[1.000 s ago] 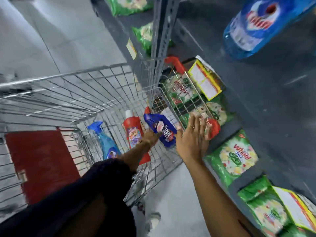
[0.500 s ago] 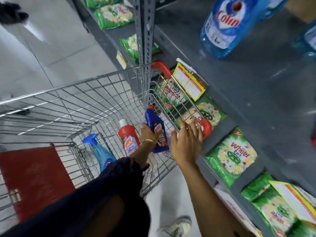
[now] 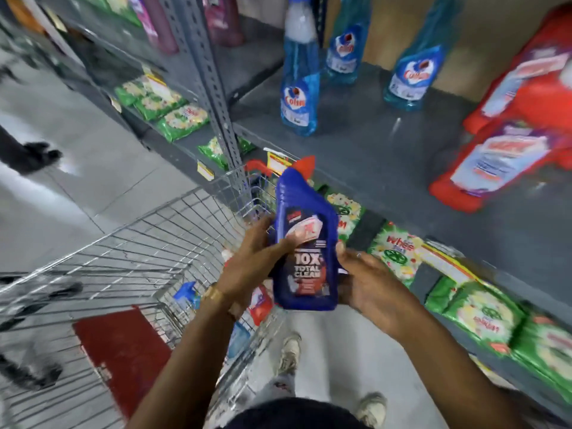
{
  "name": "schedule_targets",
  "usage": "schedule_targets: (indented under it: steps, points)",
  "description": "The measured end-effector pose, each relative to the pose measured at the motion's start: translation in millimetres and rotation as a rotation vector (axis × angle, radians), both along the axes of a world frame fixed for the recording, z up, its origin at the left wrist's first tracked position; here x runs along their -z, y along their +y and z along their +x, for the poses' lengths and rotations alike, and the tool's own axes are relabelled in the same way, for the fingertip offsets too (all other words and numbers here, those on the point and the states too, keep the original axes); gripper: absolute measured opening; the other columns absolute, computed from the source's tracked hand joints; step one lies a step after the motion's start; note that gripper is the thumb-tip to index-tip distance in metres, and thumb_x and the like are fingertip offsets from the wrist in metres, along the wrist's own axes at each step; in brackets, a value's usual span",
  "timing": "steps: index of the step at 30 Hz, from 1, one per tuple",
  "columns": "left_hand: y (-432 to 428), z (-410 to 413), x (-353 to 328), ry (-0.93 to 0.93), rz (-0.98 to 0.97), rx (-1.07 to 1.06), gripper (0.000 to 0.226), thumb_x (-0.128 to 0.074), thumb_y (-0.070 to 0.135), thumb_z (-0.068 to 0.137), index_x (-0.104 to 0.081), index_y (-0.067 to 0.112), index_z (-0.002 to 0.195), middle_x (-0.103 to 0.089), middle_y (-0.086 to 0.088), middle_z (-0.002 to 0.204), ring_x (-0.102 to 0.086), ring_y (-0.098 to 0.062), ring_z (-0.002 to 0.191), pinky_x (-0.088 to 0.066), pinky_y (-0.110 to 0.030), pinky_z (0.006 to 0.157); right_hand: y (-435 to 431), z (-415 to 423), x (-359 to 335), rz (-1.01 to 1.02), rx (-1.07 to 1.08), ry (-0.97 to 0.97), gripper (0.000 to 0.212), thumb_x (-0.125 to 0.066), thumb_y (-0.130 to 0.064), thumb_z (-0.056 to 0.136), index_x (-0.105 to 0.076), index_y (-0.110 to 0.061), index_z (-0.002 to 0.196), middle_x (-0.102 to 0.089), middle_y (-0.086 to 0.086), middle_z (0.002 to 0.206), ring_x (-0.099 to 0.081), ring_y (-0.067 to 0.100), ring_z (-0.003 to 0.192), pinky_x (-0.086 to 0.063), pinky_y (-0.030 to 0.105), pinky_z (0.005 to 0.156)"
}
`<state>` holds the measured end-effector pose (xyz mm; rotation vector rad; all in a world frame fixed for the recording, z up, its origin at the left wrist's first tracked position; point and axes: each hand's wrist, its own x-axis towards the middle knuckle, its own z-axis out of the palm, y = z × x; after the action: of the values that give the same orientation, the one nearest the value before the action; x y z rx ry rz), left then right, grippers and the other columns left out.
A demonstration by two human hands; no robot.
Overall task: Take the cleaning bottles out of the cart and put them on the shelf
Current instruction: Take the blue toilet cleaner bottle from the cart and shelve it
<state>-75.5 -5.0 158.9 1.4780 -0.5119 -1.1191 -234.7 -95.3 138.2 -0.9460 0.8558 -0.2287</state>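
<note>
I hold a dark blue cleaning bottle with a red cap upright above the wire cart, level with the shelf edge. My left hand grips its left side, thumb across the label. My right hand cups its right side and back. Down in the cart lie a red bottle and a light blue spray bottle, both partly hidden by my left forearm. The grey shelf carries three blue Colin bottles and red bottles at the right.
Green detergent packets fill the lower shelf below the grey one. A perforated steel upright stands just left of the shelf space. A red panel lies in the cart. Another person's feet are on the floor at far left.
My left hand lifted the dark blue bottle out of the cart up to shelf height. My right hand left the cart handle and closed on the bottle's right side.
</note>
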Motion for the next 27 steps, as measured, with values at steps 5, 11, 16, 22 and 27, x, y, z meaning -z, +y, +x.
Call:
schedule_targets:
  steps: [5,11,16,22,27]
  points:
    - [-4.4,-70.9,-16.5,0.081,0.059,0.218,0.032,-0.052,0.036,0.092,-0.059,0.028,0.122,-0.072,0.006,0.098,-0.070,-0.010,0.079,-0.059,-0.034,0.067,17.0,-95.3,-30.4,-0.055,0.151,-0.021,0.025,-0.061,-0.038,0.074,-0.070,-0.019,0.088,-0.076,0.002,0.082,-0.071,0.020,0.069,-0.058,0.031,0.057]
    - [-28.2,-144.0,-29.0,0.066,-0.041,0.353,0.021,-0.056,0.028,0.091,-0.067,0.027,0.108,-0.074,0.008,0.094,-0.070,-0.012,0.079,-0.059,-0.035,0.067,22.2,-177.2,-41.3,-0.138,0.342,0.007,0.035,-0.061,-0.040,0.072,-0.067,-0.015,0.096,-0.076,-0.002,0.079,-0.071,0.016,0.069,-0.058,0.032,0.060]
    - [-66.3,-209.2,-39.4,-0.062,-0.191,0.438,0.018,-0.054,0.014,0.092,-0.069,0.024,0.098,-0.076,0.010,0.085,-0.067,-0.010,0.080,-0.058,-0.028,0.072,14.3,-236.7,-47.0,-0.284,0.520,-0.030,0.033,-0.062,-0.036,0.073,-0.070,-0.013,0.095,-0.076,0.001,0.084,-0.070,0.016,0.075,-0.060,0.034,0.065]
    - [-140.6,-297.2,-48.5,-0.194,-0.402,0.591,0.025,-0.063,0.011,0.087,-0.062,0.020,0.110,-0.074,-0.007,0.105,-0.068,-0.017,0.094,-0.054,-0.047,0.087,-37.4,-320.4,-52.7,-0.528,0.709,-0.054,0.028,-0.048,-0.010,0.093,-0.060,-0.007,0.118,-0.072,0.007,0.103,-0.068,0.013,0.087,-0.056,0.024,0.070]
    - [-198.2,-361.5,-31.3,-0.209,-0.454,0.597,0.034,-0.059,0.000,0.089,-0.055,0.004,0.122,-0.067,-0.026,0.114,-0.065,-0.024,0.096,-0.052,-0.056,0.093,-87.2,-373.1,-36.9,-0.669,0.834,0.005,0.029,-0.046,0.001,0.094,-0.055,-0.002,0.121,-0.065,0.015,0.112,-0.063,0.018,0.091,-0.057,0.023,0.075]
